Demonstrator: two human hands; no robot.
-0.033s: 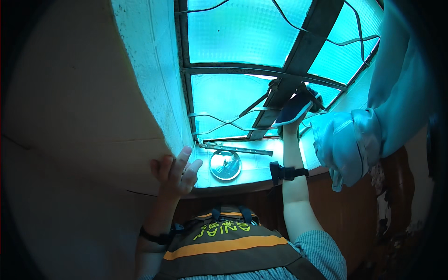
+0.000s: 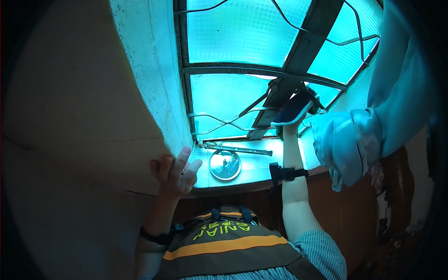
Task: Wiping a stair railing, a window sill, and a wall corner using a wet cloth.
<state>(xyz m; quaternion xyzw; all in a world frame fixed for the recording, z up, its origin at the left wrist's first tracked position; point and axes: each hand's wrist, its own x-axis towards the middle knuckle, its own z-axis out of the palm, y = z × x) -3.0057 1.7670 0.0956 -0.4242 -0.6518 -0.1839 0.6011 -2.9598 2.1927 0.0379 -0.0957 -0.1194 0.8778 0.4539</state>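
Note:
My right hand (image 2: 290, 129) reaches up to the lower part of a metal-framed window with textured panes (image 2: 228, 100). A dark blue cloth pad with a pale edge (image 2: 293, 108) covers it, against the frame's dark upright (image 2: 275, 95). My fingers are hidden under the pad, so their grip does not show. My left hand (image 2: 175, 175) is raised at the wall corner left of the sill, fingers apart and partly bent, with nothing in it. Close to it on the pale tiled sill (image 2: 256, 175) are a round shiny metal disc (image 2: 225, 164) and a thin metal bar (image 2: 238, 149).
A bunched, knotted pale curtain (image 2: 347, 144) hangs right of my right arm. Thin bent metal strips (image 2: 224, 122) cross the panes. A plain wall (image 2: 79, 116) fills the left, and brown wood (image 2: 347, 210) lies below the sill. I wear a dark apron (image 2: 228, 249) with orange stripes.
My right hand and the blue pad have shifted slightly left and down along the window frame. My left hand stays where it was.

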